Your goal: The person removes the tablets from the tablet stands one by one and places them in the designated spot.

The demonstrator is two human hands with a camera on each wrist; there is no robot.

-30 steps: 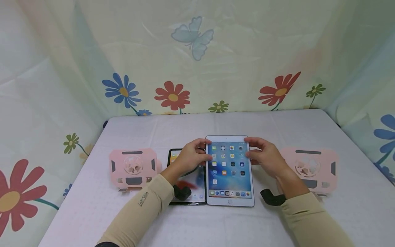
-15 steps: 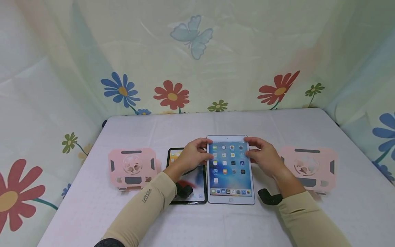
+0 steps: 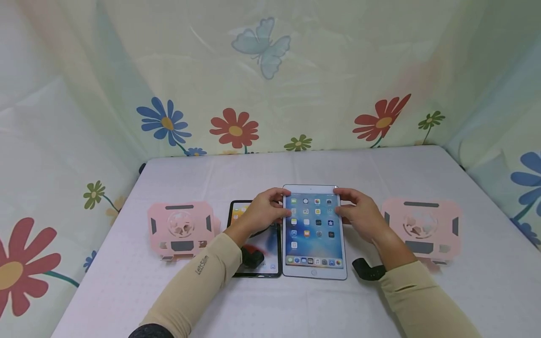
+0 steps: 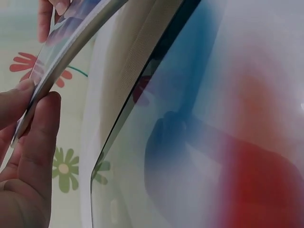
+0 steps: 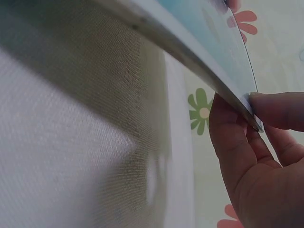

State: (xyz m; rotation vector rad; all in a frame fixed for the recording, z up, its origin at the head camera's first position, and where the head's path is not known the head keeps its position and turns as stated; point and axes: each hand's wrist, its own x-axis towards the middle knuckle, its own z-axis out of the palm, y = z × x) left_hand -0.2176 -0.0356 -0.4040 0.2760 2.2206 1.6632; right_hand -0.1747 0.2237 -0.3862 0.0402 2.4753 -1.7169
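While both hands (image 3: 264, 213) (image 3: 359, 213) pinch one white tablet (image 3: 313, 234), one black tablet (image 3: 258, 244) and two pink stands (image 3: 179, 229) lie beside.

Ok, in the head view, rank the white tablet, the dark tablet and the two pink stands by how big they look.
1. White tablet, largest, though its far end is lifted toward the camera.
2. The left pink stand and right pink stand look alike; no ranking between them.
3. Dark tablet, partly hidden by the left arm, so unsure.

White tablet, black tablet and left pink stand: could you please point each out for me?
white tablet (image 3: 313, 234), head view, middle of its screen.
black tablet (image 3: 266, 253), head view, lower screen.
left pink stand (image 3: 181, 228), head view, front plate.
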